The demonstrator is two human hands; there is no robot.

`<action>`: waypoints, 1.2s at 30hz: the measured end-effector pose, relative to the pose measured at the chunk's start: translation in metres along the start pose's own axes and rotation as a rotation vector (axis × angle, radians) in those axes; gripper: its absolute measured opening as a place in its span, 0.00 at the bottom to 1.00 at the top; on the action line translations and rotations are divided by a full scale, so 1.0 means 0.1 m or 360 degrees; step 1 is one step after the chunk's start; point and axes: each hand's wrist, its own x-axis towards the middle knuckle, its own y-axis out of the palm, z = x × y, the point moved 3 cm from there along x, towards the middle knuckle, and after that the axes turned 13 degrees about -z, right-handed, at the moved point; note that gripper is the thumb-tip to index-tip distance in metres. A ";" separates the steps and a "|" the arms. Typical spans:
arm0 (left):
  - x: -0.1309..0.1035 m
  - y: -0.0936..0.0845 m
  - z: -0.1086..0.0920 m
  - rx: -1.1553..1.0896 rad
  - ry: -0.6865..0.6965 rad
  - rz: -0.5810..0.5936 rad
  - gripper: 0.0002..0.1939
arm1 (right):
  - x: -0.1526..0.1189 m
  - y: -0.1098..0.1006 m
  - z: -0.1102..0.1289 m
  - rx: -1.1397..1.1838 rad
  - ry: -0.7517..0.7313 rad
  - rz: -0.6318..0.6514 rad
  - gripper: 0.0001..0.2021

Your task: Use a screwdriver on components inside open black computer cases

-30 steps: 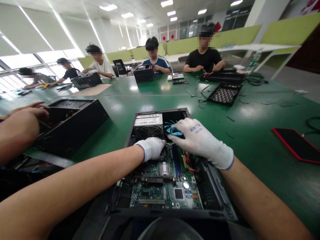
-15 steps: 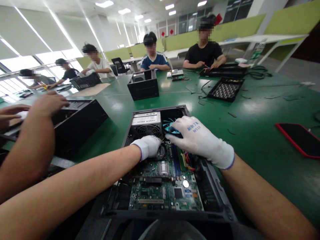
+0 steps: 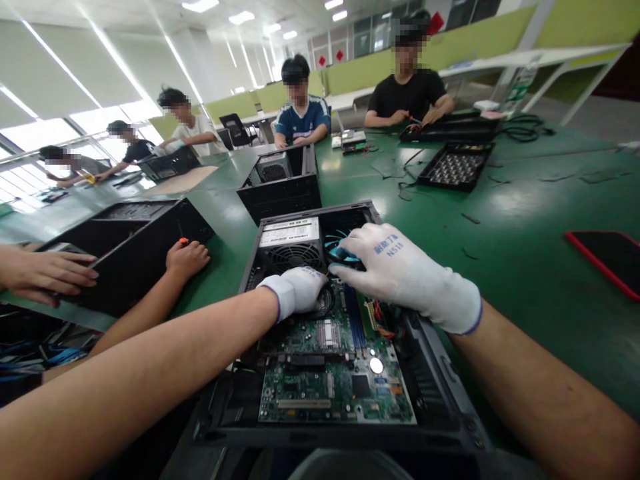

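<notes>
An open black computer case point(image 3: 430, 373) lies on its side in front of me. Its green motherboard point(image 3: 345, 393) faces up, with the power supply point(image 3: 291, 243) at the far left corner. My right hand point(image 3: 400, 270), in a white glove, is closed around a fan with light-blue blades point(image 3: 336, 241), thumb on the near side and fingers over the far side. Just left of it, my left hand point(image 3: 299, 291), also gloved, reaches down with its fingers bent together. Its fingertips are hidden near a black cable point(image 3: 328, 299), so what they pinch cannot be seen.
To my left, a co-worker's hands point(image 3: 187, 259) are at another black case point(image 3: 145, 267); one holds an orange-tipped tool. Beyond my case stands a further case point(image 3: 280, 190). A perforated black panel point(image 3: 456, 167) and a red-edged black pad point(image 3: 607, 263) lie to the right.
My hands stay in nearly the same place at the fan and motherboard. The co-worker's arm on the left has swung down beside the neighbouring case. The far case has shifted nearer.
</notes>
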 end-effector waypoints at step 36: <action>0.02 -0.06 -0.08 0.0074 0.0040 0.0133 0.25 | -0.01 0.00 0.01 0.0024 0.0003 0.0007 0.21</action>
